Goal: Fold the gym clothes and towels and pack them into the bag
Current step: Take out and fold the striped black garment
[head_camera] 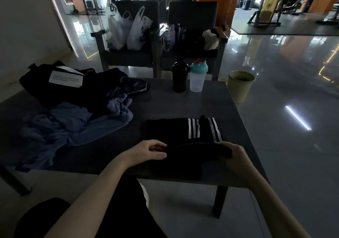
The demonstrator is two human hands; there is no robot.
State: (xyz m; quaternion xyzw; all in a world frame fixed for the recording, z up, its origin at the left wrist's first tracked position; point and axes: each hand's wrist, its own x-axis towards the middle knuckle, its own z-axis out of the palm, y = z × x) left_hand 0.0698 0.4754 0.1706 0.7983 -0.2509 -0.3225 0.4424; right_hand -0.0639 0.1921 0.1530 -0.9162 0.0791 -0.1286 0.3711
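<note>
Black shorts (176, 133), soft knit with white side stripes, lie flat near the front edge of the matte dark grey desk (165, 102). Near hem is lifted into a rounded fold. Left hand (152, 150) pinches the fold's left end with curled fingers; right hand (236, 155) curls over its right end. Crumpled blue towel (82, 126), fleecy, on the desk's left side. Limp black bag (45, 87) with a white label behind it. Black bottle (179, 78) and clear shaker (198, 80) with a teal lid stand touching at the far edge. Round green bin (240, 87) on glossy floor.
</note>
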